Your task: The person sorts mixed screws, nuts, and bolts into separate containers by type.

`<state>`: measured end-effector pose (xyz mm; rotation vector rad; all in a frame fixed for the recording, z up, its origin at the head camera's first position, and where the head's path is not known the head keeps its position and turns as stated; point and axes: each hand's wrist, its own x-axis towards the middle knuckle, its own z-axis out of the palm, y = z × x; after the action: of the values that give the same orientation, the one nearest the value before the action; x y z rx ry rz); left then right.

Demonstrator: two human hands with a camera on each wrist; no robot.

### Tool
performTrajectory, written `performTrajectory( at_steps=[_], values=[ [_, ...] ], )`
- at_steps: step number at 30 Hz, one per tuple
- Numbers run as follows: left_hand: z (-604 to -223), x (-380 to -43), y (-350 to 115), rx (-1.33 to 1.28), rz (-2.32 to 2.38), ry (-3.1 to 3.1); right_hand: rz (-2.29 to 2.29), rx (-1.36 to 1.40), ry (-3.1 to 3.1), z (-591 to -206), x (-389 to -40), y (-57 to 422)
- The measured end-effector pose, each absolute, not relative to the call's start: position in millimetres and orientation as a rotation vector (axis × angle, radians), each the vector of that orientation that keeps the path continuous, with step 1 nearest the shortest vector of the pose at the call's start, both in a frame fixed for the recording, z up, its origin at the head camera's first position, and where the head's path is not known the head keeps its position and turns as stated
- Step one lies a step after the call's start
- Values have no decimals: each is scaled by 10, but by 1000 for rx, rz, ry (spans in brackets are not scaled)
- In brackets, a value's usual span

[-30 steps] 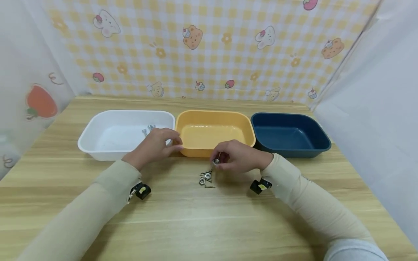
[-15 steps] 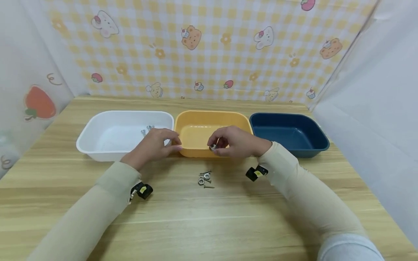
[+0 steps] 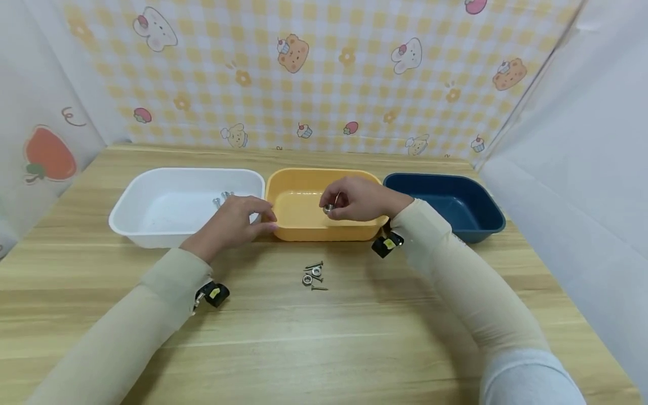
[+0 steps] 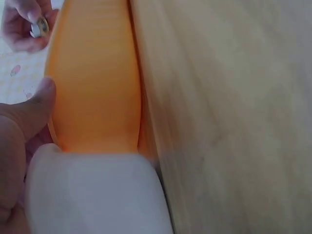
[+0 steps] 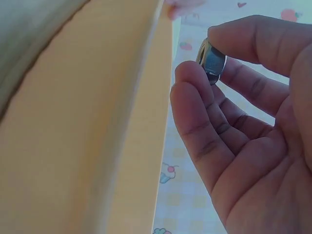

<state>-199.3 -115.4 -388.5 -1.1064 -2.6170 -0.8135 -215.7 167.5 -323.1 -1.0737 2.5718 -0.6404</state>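
My right hand (image 3: 356, 199) is over the yellow bin (image 3: 324, 234), above its front rim. Between thumb and fingertips it pinches a metal nut (image 5: 212, 61), which shows clearly in the right wrist view. My left hand (image 3: 233, 222) holds the yellow bin's front left corner, thumb on the outside of the rim and fingers inside, partly hidden in the left wrist view (image 4: 29, 117). On the table in front of the bin lie two nuts (image 3: 307, 279) and several screws (image 3: 319, 288) in a small pile.
To the left stands a white bin (image 3: 167, 239) with several bolts (image 3: 223, 197) inside, partly behind my left hand. A dark blue bin (image 3: 478, 235) stands at the right, against the yellow one. A patterned cloth (image 3: 324, 84) hangs behind the wooden table (image 3: 304, 360).
My right hand has lifted the nut from the pile and carried it forward and up, over the yellow bin. The left hand has stayed at the bin's corner. The head view has shifted slightly.
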Motion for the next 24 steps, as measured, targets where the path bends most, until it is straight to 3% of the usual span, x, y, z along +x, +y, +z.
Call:
performTrajectory(
  at_steps=[24],
  values=[
    [-3878,-1986,-1139,-1049,-844,-2672,-297,-679,2469,-3159,-2789,1566]
  ],
)
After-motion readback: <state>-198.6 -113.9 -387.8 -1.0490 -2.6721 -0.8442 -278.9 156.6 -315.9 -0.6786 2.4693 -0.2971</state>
